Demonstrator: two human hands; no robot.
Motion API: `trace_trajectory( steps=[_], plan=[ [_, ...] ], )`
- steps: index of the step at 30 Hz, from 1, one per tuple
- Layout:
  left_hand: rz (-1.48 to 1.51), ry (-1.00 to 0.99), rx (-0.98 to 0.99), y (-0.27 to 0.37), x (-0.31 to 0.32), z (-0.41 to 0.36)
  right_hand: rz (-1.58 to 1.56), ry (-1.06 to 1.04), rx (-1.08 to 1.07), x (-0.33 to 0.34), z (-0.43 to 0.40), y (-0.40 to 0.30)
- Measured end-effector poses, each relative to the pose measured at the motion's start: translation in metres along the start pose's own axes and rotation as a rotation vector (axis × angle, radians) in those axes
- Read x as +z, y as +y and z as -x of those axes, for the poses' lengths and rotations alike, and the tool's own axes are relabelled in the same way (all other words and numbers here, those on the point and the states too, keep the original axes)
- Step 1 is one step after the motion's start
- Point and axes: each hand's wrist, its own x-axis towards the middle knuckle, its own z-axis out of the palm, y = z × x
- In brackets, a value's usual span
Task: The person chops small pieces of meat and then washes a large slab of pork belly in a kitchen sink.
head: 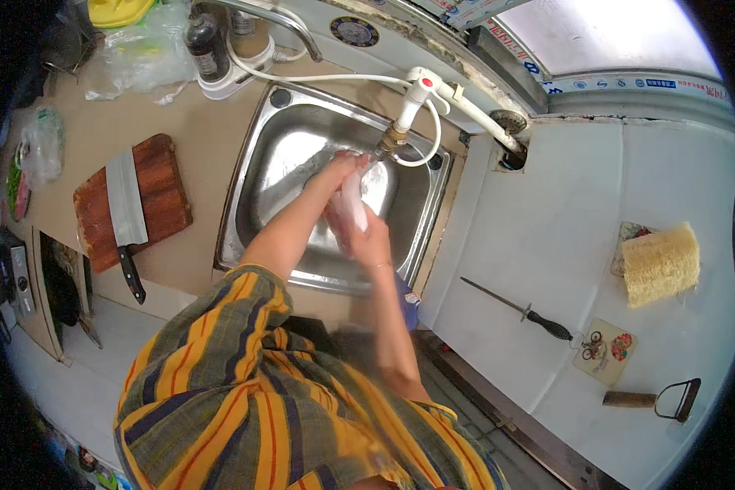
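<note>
Over the stainless steel sink [263,236], both my hands are on a pale pink piece that looks like raw meat [347,211]. My left hand [345,166] grips its upper end, close to the mouth of the white tap [411,105] with a brass-coloured lower part. Lower down, my right hand [370,240] holds the near side of the piece. Both hands are slightly blurred, and the left fingers are partly hidden. The sink's drain lies mostly behind my left forearm.
Left of the sink, a cleaver [126,196] lies on a wooden cutting board [168,184]. Bottles [207,58] in a white rack and plastic bags [141,58] stand behind. On the right wall hang a sharpening steel [527,312], a loofah [661,264] and a wooden-handled scraper [631,399].
</note>
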Motion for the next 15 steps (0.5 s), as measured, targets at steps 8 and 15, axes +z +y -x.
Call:
trace_trajectory(
  steps=[8,15],
  plan=[
    [0.419,-0.421,0.019,-0.026,-0.113,-0.059,-0.853,-0.161,0.346,0.009,-0.012,-0.001],
    [0.94,-0.169,-0.162,-0.016,-0.014,0.048,-1.217,-0.197,0.341,0.006,-0.056,0.06]
  ],
)
